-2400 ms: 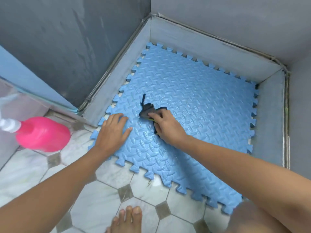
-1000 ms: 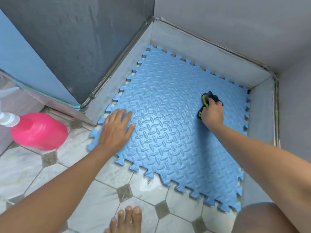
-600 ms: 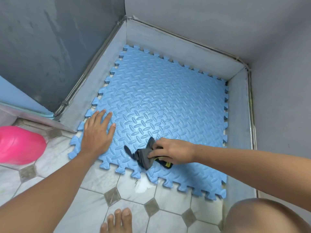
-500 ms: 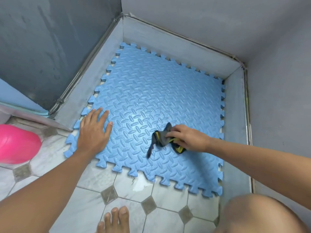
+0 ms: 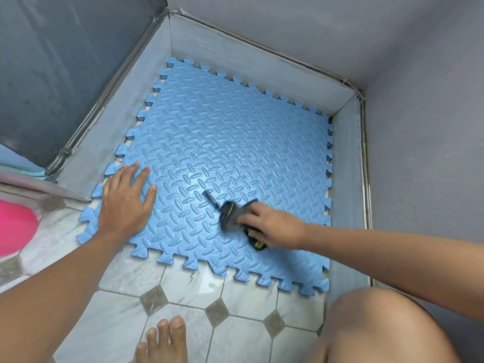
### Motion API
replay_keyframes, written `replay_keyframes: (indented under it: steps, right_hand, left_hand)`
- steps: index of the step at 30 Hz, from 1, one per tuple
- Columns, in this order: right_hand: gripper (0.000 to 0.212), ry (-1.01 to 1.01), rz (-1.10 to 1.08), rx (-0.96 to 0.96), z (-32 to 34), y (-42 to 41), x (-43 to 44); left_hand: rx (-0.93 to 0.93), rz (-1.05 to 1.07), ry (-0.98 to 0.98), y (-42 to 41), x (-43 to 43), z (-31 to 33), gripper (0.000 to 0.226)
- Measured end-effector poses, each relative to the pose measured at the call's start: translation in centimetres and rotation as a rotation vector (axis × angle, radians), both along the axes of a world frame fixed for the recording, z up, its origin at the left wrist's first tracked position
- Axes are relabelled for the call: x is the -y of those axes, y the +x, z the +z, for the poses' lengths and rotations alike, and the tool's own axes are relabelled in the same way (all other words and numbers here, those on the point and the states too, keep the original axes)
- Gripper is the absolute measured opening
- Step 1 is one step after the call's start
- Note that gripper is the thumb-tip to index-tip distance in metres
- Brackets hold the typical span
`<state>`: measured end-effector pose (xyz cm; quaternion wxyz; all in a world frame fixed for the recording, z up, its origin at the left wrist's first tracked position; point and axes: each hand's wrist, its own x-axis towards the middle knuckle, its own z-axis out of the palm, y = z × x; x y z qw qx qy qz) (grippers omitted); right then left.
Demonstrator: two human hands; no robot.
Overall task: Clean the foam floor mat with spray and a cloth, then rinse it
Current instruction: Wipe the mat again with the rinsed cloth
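Observation:
A blue foam floor mat point(image 5: 222, 142) with a tread pattern and jigsaw edges lies flat in a walled corner of the floor. My left hand point(image 5: 125, 200) presses flat on its near left corner, fingers spread. My right hand point(image 5: 272, 226) grips a dark grey cloth point(image 5: 229, 214) with yellow trim and holds it against the mat's near middle. A loose strip of the cloth trails up and to the left. A wet sheen shows on the mat near the cloth.
A pink spray bottle point(image 5: 14, 226) lies at the left edge, mostly cut off. Grey walls and a low grey kerb point(image 5: 251, 64) box the mat on three sides. White marble tiles point(image 5: 183, 281) with grey diamond insets lie in front, with my bare toes point(image 5: 162, 341) and knee point(image 5: 379, 328).
My right hand has swept the cloth over the mat, from the left middle to the far right, then to the near edge, and now the near middle. My left hand stayed pressed on the corner.

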<state>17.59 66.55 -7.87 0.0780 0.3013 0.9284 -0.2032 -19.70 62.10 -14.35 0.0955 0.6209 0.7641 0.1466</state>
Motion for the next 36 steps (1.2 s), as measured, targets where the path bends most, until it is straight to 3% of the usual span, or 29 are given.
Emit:
replay_keyframes:
  steps: [2,5,7,12,15,18,24,26,28,33,36]
  right_hand:
    - [0.039,-0.026,0.242,0.017,0.2,1.0,2.3]
    - [0.034,-0.052,0.266,0.058,-0.2,2.1,1.0]
    - [0.035,-0.001,0.091,0.031,0.2,3.0,-1.6]
    - [0.043,0.047,-0.610,0.105,0.5,9.0,-7.8]
    - [0.043,0.031,-0.719,0.212,1.2,11.7,-8.3]
    - [0.044,0.020,-0.569,0.247,1.8,10.9,-5.2]
    - [0.035,-0.038,0.135,0.079,0.5,4.5,1.0]
    - [0.034,-0.042,0.153,0.083,0.2,3.8,1.1]
    - [0.035,-0.029,-0.077,0.077,0.2,4.1,0.3]
    - [0.028,0.050,-1.058,0.055,0.3,8.5,-4.4]
    - [0.036,0.035,-1.345,0.058,0.2,10.4,-7.6]
  left_hand:
    - [0.006,-0.018,-0.013,1.2,0.3,0.0,0.062]
    - [0.004,-0.004,0.007,0.9,0.4,-0.2,0.061]
    - [0.002,0.006,0.019,0.2,0.1,0.0,0.057]
    - [0.005,0.003,0.035,0.4,0.0,0.3,0.054]
    - [-0.005,0.000,0.037,0.5,0.0,0.3,0.050]
    - [0.000,0.004,0.033,0.5,-0.1,0.6,0.052]
    - [0.019,-0.006,0.004,0.4,-0.1,1.2,0.062]
    - [0.027,-0.001,-0.008,0.4,-0.1,1.1,0.062]
    - [0.034,0.000,-0.012,0.4,-0.1,1.2,0.062]
    - [0.026,-0.001,0.004,0.7,-0.1,1.1,0.061]
    - [0.021,0.007,0.011,0.8,0.1,1.0,0.060]
